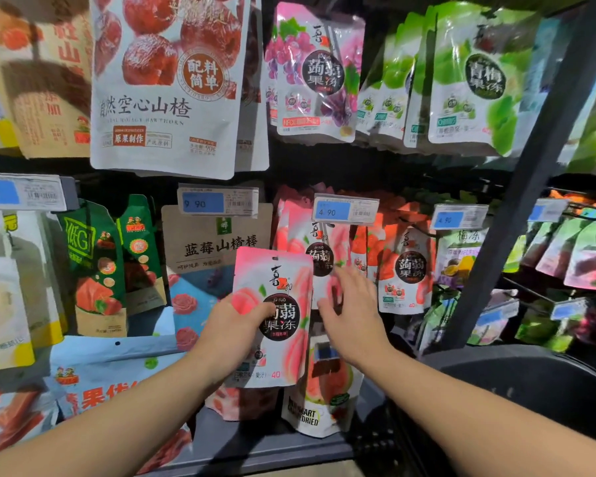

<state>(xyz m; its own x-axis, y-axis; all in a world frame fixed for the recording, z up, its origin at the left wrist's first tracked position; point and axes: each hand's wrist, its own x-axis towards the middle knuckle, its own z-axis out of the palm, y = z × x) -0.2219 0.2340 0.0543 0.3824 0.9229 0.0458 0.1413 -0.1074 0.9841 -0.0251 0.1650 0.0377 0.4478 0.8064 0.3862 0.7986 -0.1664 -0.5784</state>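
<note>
1. The left hand (236, 325) grips a pink peach jelly pouch (278, 315) by its left edge, thumb across the front.
2. The right hand (353, 311), fingers spread, reaches just right of that pouch toward hanging pink pouches (319, 259).
3. A blue price tag (345, 208) hangs above the right hand.
4. A brown bag (214, 242) hangs above the left hand.

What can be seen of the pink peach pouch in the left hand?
The pink peach pouch is a glossy flat plastic packet, pink on top, white lower down, with peach pictures, a black round label with white characters and a hang hole at the top. It is held upright, facing the camera, in front of the shelf. The left hand grips its left edge, thumb on the front.
</note>
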